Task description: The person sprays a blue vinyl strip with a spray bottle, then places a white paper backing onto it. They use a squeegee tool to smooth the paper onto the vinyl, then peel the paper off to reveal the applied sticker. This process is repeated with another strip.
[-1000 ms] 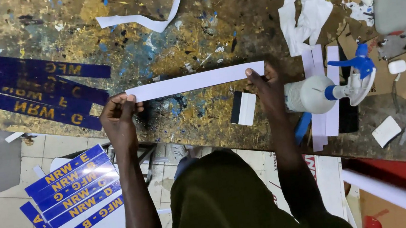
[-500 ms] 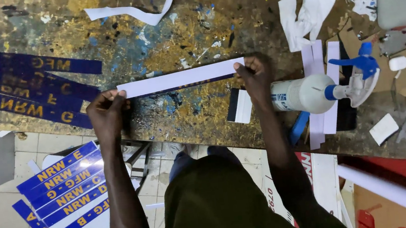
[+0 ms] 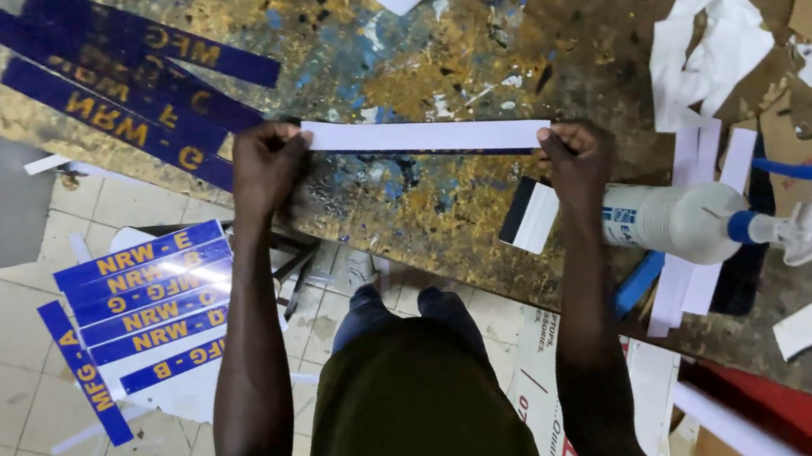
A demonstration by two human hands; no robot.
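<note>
A long white strip (image 3: 422,137) with a dark blue underside lies stretched between my hands over the paint-stained worktable (image 3: 469,60). My left hand (image 3: 267,164) pinches its left end, close to a pile of blue strips with yellow letters (image 3: 125,87). The strip's right end is pinched by my right hand (image 3: 574,153), just above a small black and white squeegee (image 3: 528,216). The strip is held flat and nearly level.
A white spray bottle with a blue trigger (image 3: 727,219) lies on its side to the right. Crumpled white backing paper (image 3: 718,34) is piled at the top right. More blue lettered strips (image 3: 138,306) lie on the tiled floor at the left.
The view has shifted, so the table sits lower and further right in the frame. Both hands still hold the strip by its ends, now nearer the blue strips.
</note>
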